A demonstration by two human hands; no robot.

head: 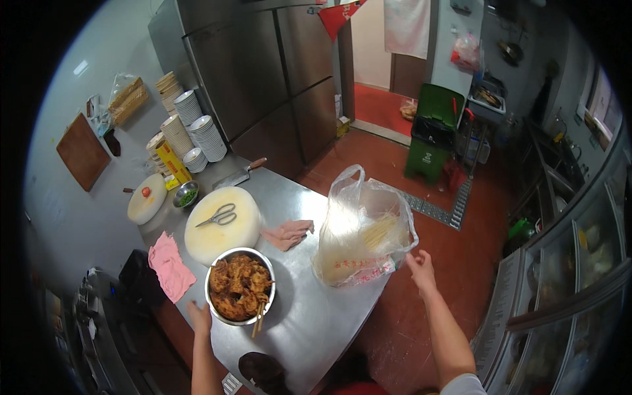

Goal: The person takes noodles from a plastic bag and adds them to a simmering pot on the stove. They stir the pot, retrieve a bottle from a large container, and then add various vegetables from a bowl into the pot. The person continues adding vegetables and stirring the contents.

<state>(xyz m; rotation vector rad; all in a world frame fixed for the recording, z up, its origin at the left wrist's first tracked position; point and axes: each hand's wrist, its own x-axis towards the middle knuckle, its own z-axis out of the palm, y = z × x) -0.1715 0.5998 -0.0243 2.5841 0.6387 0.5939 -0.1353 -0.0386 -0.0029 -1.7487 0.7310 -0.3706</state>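
Observation:
My left hand (199,316), fingers apart, is beside the left rim of a stainless steel bowl (271,281); whether it touches the rim I cannot tell. Browned fried food (239,286) fills the bowl, and wooden chopsticks (258,321) lean out over its near edge. On the right, my right hand (422,269) is held past the table edge, fingers apart and holding nothing visible. Nearest to it is a clear plastic bag (340,237) with red writing, standing on the steel table (301,331). Through the bag show pale dry noodle-like strands (381,231).
A round white chopping board (222,247) bears scissors (219,216). Pink cloths (170,266) lie on either side of it. Farther back are a cleaver (242,175), a small bowl of chopped greens (186,197) and stacked bowls (207,138). A green bin (427,153) stands on the floor.

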